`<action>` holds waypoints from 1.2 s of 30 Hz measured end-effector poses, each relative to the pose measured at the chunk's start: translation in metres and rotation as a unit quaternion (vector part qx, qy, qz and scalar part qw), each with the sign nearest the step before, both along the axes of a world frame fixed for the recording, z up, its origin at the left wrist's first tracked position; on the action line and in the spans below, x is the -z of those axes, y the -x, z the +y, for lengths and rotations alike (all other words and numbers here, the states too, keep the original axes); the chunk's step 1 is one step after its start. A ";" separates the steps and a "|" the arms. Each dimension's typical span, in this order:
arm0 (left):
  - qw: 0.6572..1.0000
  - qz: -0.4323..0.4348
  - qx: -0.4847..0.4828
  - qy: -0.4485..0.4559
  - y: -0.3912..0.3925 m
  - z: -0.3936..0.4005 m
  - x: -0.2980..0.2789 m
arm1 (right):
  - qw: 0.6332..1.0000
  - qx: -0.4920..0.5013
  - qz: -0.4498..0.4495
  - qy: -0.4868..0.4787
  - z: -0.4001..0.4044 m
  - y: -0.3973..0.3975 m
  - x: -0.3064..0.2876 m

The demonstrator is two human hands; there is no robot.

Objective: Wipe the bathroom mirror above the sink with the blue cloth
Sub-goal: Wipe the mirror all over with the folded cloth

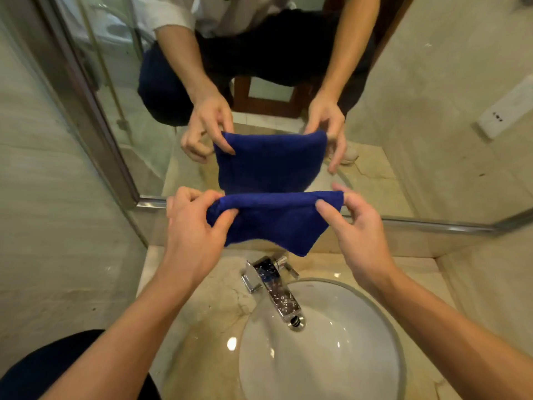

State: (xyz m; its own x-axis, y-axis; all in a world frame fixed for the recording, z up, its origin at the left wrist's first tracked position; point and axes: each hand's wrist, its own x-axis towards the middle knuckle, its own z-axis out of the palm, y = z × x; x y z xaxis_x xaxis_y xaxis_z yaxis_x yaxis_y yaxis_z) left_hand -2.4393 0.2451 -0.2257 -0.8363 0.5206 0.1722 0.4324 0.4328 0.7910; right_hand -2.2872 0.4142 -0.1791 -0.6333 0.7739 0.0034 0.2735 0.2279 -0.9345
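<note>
Faucet (274, 290) below the cloth (274, 223) — open mirror (288, 96) face beyond

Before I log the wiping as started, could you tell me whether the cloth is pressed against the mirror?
No, both hands hold the blue cloth above the faucet.

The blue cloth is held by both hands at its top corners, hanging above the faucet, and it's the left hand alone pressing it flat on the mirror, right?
Not quite. In the head view the blue cloth is not pressed on the mirror; both the left hand and right hand pinch its top corners, hanging it above the faucet.

The cloth (274, 220) hangs before the mirror (403, 111), above the faucet (274, 290) and sink (317, 356).
</note>
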 end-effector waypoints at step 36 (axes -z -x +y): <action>0.803 -0.440 -0.371 -0.158 0.065 -0.025 0.061 | 0.851 0.228 0.044 0.472 -0.150 0.189 0.105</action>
State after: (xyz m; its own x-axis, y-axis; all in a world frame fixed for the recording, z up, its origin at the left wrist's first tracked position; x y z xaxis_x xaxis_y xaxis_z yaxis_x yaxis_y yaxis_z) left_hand -2.5048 0.2204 -0.2863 -0.7663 -0.1302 -0.6291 -0.6374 0.0317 0.7699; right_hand -2.4757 0.2646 -0.2838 -0.2958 0.6233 -0.7239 0.0529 -0.7460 -0.6639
